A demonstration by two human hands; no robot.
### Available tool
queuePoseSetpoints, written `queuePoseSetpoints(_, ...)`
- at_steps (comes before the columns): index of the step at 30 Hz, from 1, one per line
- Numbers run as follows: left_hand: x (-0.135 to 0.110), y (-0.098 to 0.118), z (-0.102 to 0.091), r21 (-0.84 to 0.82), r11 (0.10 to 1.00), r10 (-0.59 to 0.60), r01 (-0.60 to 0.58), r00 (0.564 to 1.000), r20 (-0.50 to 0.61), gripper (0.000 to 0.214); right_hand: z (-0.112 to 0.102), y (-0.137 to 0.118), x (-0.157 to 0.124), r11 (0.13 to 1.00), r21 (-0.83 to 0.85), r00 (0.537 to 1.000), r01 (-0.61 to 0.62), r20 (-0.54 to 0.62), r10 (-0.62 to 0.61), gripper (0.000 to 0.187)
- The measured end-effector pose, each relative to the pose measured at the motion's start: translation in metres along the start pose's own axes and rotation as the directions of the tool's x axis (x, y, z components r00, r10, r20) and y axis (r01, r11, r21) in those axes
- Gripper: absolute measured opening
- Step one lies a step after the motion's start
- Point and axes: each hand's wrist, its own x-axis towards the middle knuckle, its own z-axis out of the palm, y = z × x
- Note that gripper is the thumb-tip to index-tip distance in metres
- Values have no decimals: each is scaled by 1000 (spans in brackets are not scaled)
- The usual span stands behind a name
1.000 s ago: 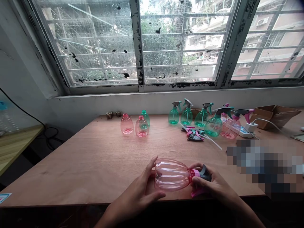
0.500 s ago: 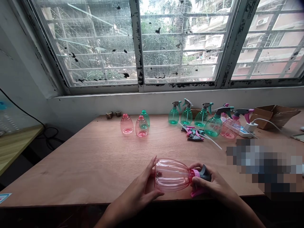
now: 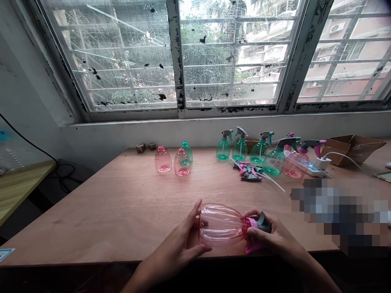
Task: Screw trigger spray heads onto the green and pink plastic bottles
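Observation:
A clear pink spray bottle [image 3: 222,225] lies sideways above the table's front edge, its base to the left and its neck to the right. Around the base curls my left hand [image 3: 183,238], thumb below and fingers behind. My right hand [image 3: 271,234] pinches the pink collar at the neck, where a dark grey spray head [image 3: 263,222] is fitted. The pink trigger hangs under that hand, partly hidden by its fingers.
Two pink bottles [image 3: 163,160] and a green bottle [image 3: 185,151] without heads stand behind. Green spray bottles [image 3: 240,147], loose spray heads [image 3: 249,171], a power strip [image 3: 316,169] and a cardboard box [image 3: 343,150] are at the right. A blurred patch covers the right side.

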Motion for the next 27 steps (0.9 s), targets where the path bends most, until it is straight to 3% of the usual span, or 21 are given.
queuePoseSetpoints(3,-1,4,-1,-4,1000,-9,9,1000,12,99,-1,1,1,1000,9,1000,-3,6,3,35)
queuePoseSetpoints(8,-3,6,-3,9,1000,1,-1,1000,29,86,-1,3,2,1000,-1,1000,12,7,-12,33)
queuePoseSetpoints(13,-1,1,1,-3,995,96,-96,995,21,86,-1,3,1,999,51,1000,-3,14,2,33)
queuePoseSetpoints(18,-1,3,1,14,1000,10,-10,1000,10,108,1,1,1,998,61,1000,-2,12,2,34)
queuePoseSetpoints(22,-1,1,-2,13,1000,0,0,1000,1,95,0,2,2,999,27,1000,19,23,-19,32)
queuePoseSetpoints(27,0,-1,-1,-52,997,51,-50,999,12,93,-2,6,3,1000,12,999,26,27,-26,32)
